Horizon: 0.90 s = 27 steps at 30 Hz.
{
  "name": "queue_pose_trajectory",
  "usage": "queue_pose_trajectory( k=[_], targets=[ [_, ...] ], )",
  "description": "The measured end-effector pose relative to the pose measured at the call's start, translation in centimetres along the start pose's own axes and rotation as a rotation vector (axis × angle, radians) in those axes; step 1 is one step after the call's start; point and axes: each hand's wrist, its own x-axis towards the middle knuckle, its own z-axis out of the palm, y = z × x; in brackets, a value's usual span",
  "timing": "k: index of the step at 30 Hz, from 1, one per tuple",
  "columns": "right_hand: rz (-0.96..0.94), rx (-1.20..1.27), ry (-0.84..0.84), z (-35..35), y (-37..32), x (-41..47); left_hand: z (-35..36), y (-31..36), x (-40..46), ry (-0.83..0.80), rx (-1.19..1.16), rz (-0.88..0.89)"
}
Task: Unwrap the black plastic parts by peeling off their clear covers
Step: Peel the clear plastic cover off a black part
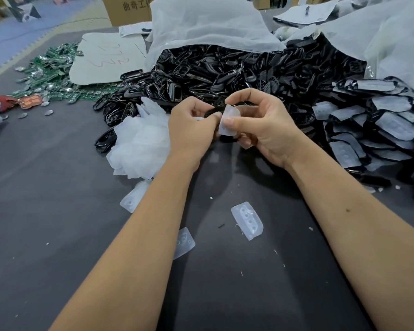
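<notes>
Above the dark table, my left hand [191, 130] grips a black plastic part [212, 112], mostly hidden between my fingers. My right hand [261, 130] pinches a clear cover [228, 120] between thumb and forefinger; the cover stands bent away from the part. Whether it still clings to the part I cannot tell. Loose clear covers [247, 220] lie on the table near my forearms. A heap of peeled clear covers [141, 142] sits left of my left hand.
A big pile of bare black parts [213, 72] spills from a white bag [208, 25] behind my hands. Still-covered parts [380, 130] are heaped at the right. Green circuit boards [50, 72] lie at the far left, cardboard boxes [127, 10] behind.
</notes>
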Motion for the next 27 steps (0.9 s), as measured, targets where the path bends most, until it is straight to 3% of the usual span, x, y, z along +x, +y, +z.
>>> queue_pose_trajectory(
  k=[10, 18, 27],
  targets=[
    [-0.131, -0.078, 0.286, 0.43, 0.32, 0.08, 0.09, 0.02, -0.07, -0.044, -0.119, -0.034],
    [-0.167, -0.134, 0.33, 0.57, 0.32, 0.2, -0.29, 0.33, -0.47, -0.096, -0.169, -0.004],
    [-0.17, -0.307, 0.396, 0.48, 1.0, 0.65, -0.35, 0.82, -0.59, -0.174, -0.365, -0.097]
  ],
)
